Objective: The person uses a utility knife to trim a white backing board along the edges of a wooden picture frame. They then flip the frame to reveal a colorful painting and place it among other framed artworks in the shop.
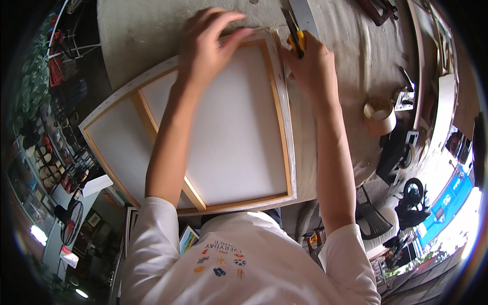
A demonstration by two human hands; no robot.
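Note:
A stretched canvas (231,122) lies face down on the cloth-covered table, its wooden bars and white back showing. Over its far edge, my left hand (207,48) is slightly blurred, with thumb and fingers apart and nothing seen between them. Beside the far right corner, my right hand (312,61) is closed round a yellow-and-black utility knife (296,41), whose dark narrow end points away from me. Folded canvas edging (287,117) with staples runs along the frame's right side. A flat grey metal strip (303,18) lies just beyond the knife.
To the right on the table (351,61) stand a roll of tape (379,114) and a black tape dispenser (396,157). A dark red tool (377,10) lies at the far right. Beyond the table are a chair (376,223) and, at left, a fan (72,221).

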